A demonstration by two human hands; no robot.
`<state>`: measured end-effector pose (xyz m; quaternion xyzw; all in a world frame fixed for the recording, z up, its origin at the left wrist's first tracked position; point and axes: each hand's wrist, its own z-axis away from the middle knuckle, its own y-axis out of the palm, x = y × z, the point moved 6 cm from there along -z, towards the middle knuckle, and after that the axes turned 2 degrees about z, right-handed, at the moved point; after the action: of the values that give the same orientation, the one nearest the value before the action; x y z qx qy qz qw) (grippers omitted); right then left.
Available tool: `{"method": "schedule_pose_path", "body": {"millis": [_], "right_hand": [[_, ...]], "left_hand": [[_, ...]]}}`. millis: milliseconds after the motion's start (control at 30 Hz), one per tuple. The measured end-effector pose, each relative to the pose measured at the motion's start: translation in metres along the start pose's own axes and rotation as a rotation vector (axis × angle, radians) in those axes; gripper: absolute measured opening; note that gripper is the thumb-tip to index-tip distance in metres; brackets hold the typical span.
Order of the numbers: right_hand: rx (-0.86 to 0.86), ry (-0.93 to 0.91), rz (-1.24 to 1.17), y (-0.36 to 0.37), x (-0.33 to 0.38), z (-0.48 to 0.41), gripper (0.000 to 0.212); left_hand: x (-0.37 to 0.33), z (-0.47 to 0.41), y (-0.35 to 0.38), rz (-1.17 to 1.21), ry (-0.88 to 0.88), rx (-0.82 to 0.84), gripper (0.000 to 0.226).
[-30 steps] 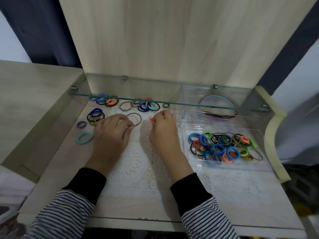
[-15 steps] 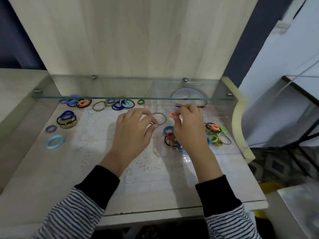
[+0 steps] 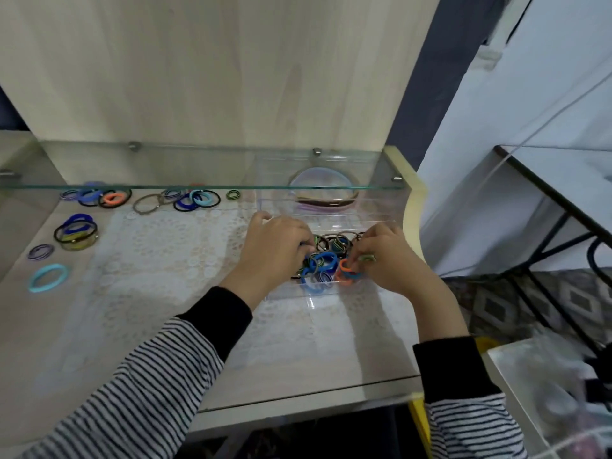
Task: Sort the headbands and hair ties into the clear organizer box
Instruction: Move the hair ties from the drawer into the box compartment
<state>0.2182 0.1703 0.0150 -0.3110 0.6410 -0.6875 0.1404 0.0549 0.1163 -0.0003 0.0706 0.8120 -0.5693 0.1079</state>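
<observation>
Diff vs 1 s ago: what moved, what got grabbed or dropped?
Both hands went right, from the lace mat to the clear organizer box, front compartment. The right hand carried its orange hair tie there and pinches it over the pile. The left hand carried a thin brown tie, not visible now, so release is unclear. Unchanged: loose ties at left, headbands in the rear compartment.

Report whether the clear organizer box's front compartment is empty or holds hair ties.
Not empty: blue, orange and black hair ties lie heaped inside the clear organizer box, between the left hand and right hand.
</observation>
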Motion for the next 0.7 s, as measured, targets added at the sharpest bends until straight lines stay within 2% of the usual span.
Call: {"method": "schedule_pose_path", "body": {"millis": [100,200,333,467,567,700], "right_hand": [[0.057,-0.013,0.068,0.000,0.002,-0.001,0.007],[0.055,-0.035,0.053,0.000,0.004,-0.006,0.007],[-0.057,-0.027,0.013,-0.006,0.012,-0.011,0.015],[-0.154,-0.092,-0.120,-0.008,0.052,-0.012,0.016],[-0.193,-0.160,-0.153,0.001,0.093,-0.016,0.018],[-0.327,-0.164,-0.162,0.014,0.145,-0.019,0.020]], "left_hand": [[0.002,0.000,-0.001,0.045,-0.022,0.017,0.018],[0.008,0.008,-0.011,0.100,-0.034,-0.080,0.021],[0.024,0.027,-0.024,0.138,-0.057,-0.226,0.022],[0.050,0.048,-0.032,0.089,-0.137,-0.321,0.022],[0.075,0.062,-0.037,-0.008,-0.232,-0.324,0.021],[0.108,0.082,-0.042,-0.121,-0.323,-0.263,0.029]]}}
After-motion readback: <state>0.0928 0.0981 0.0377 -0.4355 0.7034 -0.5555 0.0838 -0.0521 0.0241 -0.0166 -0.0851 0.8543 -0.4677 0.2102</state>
